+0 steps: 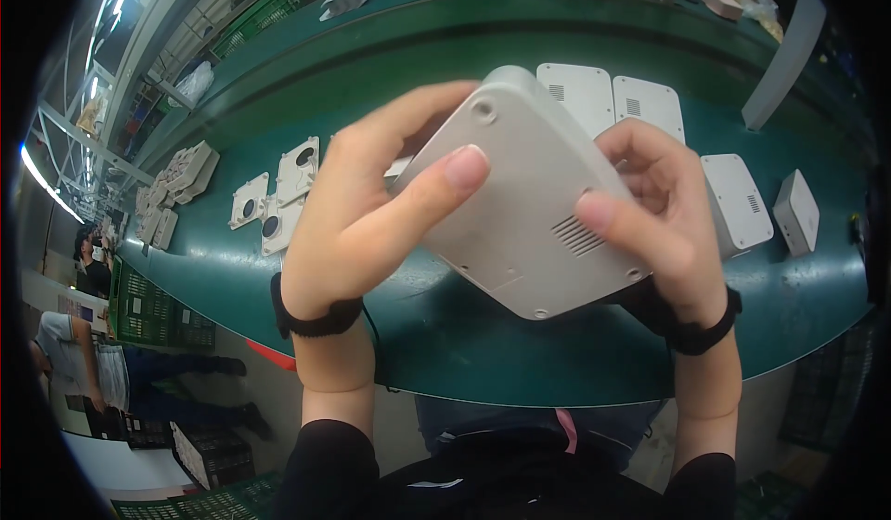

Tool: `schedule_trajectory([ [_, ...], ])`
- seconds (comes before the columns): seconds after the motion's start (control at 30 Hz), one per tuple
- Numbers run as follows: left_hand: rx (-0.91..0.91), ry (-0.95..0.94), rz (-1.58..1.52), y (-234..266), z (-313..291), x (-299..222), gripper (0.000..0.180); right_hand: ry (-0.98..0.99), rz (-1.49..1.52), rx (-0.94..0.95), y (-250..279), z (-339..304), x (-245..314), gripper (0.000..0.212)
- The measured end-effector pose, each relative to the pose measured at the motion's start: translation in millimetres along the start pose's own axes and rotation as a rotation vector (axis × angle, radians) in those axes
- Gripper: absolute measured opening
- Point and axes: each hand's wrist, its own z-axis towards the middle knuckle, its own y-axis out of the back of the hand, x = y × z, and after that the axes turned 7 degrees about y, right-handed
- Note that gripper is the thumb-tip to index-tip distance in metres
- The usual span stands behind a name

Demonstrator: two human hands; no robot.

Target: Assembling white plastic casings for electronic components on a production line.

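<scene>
Between my two hands I hold a white plastic housing (pixel 515 195), raised over the green table and tilted on one corner. Its flat face, with corner screw holes and a small slotted vent, is turned toward me. My left hand (pixel 371 186) grips the left side, thumb flat on the face and fingers behind the far edge. My right hand (pixel 664 204) grips the right side, its thumb beside the vent slots. The fingers behind the housing are partly hidden. Both wrists wear black bands.
Several similar white housings (pixel 738 202) lie behind and right of my hands. White plates with round black parts (pixel 297 172) lie to the left, beside stacked white parts (pixel 176 186). Green crates (pixel 148 302) and a person (pixel 93 362) are at far left. A shelf (pixel 445 0) runs along the back.
</scene>
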Motion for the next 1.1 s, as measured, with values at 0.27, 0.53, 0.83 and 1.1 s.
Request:
schedule_trajectory([
  [0.27,0.289,0.403,-0.237,10,7,5,0.055,-0.182,0.447,-0.080,17,8,-15,0.043],
  [0.53,0.147,0.370,-0.326,-5,10,13,0.062,-0.280,0.592,-0.133,-1,7,-9,0.051],
  [0.83,0.111,0.384,-0.468,5,15,29,0.059,-0.232,0.487,0.067,3,0,-1,0.062],
  [1.1,0.015,0.479,-0.452,-11,11,26,0.072,-0.363,0.745,-0.046,2,2,-2,0.065],
])
